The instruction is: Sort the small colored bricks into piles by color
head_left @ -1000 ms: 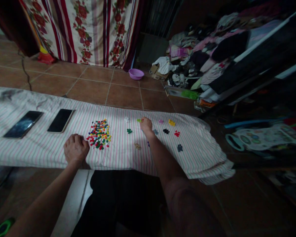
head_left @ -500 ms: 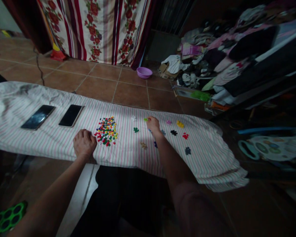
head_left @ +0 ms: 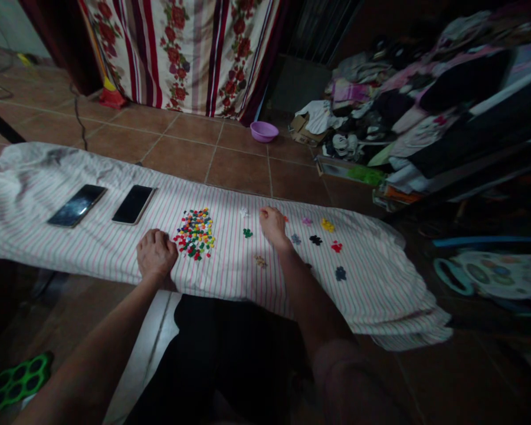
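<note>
Near the far edge of the cloth (head_left: pixel 230 280), we cannot tell whether our right hand (head_left: pixel 273 225) pinches anything; mixed pieces (head_left: pixel 198 232) lie leftward, beside our curled left hand (head_left: pixel 156 252).

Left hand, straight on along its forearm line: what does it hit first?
Most likely the mixed pile of coloured pieces, at its left edge; the left hand is right beside it, though whether they already touch is unclear.

1 head view, forward and down over cloth (head_left: pixel 230 280)
</note>
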Tool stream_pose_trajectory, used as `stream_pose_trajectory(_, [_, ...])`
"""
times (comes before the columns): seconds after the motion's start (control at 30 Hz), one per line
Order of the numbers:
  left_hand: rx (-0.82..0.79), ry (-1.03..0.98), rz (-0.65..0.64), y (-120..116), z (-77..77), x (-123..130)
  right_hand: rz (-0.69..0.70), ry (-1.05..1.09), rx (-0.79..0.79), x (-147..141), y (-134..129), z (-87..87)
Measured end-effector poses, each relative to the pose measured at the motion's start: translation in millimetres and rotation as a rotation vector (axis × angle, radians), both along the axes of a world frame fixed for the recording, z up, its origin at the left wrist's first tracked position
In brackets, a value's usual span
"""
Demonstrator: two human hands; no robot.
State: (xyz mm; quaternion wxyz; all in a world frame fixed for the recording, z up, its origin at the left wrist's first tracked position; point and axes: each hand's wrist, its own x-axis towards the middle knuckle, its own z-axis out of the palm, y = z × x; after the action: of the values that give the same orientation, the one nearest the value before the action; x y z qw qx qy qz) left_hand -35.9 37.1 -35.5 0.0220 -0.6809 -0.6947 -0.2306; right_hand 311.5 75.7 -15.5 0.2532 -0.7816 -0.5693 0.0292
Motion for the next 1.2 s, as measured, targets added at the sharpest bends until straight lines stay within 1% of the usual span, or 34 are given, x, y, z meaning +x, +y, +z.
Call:
stream_pose_trajectory(0.1, [0.006, -0.002, -0.004, 0, -0.2, 0, 0.129, 0.062, 0.097, -21, 0, -0.3])
stream_pose_trajectory(0.17, [0.011, -0.006, -0.006, 0, -0.7, 0, 0.214, 0.112, 0.114, -37, -1, -1.5])
stream_pose_trajectory(0.33, [0.007, -0.006, -0.004, 1, -0.7, 0, 0.377, 0.214, 0.053, -80, -8, -5.9])
stream_pose_trajectory(0.43, [0.005, 0.007, 0.000, 0, 0.0, 0, 0.431, 0.233, 0.022, -102, -14, -9.3])
stream_pose_trajectory(0.57, [0.005, 0.013, 0.002, 0, 1.4, 0, 0.427, 0.247, -0.006, -121, -24, -14.8])
stream_pose_trajectory(0.73, [0.004, 0.006, -0.001, -1, 2.1, 0, 0.393, 0.219, -0.046, -136, -33, -20.9])
stream_pose_trajectory(0.87, [0.014, -0.002, -0.004, -1, 1.5, 0, 0.340, 0.173, -0.080, -143, -32, -22.4])
stream_pose_trajectory(1.07, [0.015, -0.003, -0.006, -1, 1.3, 0, 0.311, 0.035, -0.086, -150, -37, -22.6])
stream_pose_trajectory(1.2, [0.027, -0.001, -0.006, -1, 0.4, 0, 0.260, 0.008, -0.106, -154, -36, -19.5])
